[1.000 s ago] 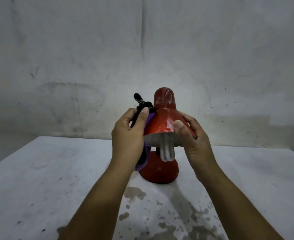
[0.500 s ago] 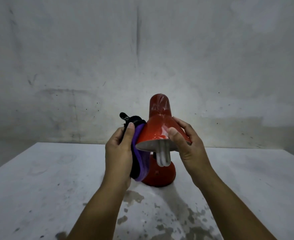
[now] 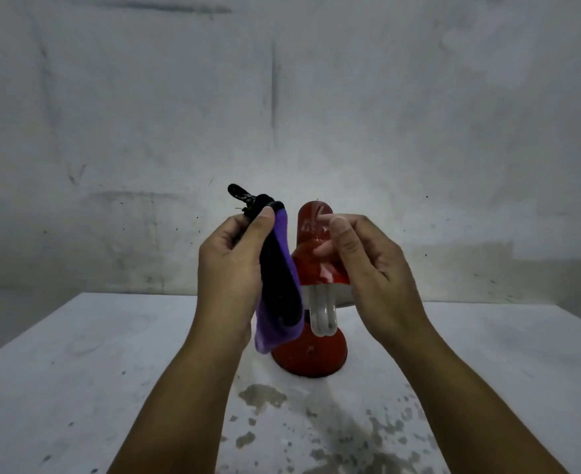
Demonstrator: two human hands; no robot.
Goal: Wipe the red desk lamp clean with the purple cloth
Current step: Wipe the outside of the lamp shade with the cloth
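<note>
The red desk lamp stands on the white table, its shade tilted toward me and a white coiled bulb hanging out of it. Its round red base rests on the tabletop. My left hand grips the purple cloth, which has a black side and a black loop at the top, just left of the shade. My right hand is in front of the shade's right side, fingers loosely curled and apart, holding nothing. It hides part of the shade.
The white table has dark chipped patches near its front middle. A stained grey wall rises right behind the table's far edge.
My right hand has come off the shade's rim and lifted in front of it. My left hand has pulled the cloth up and slightly away from the shade's left side.
</note>
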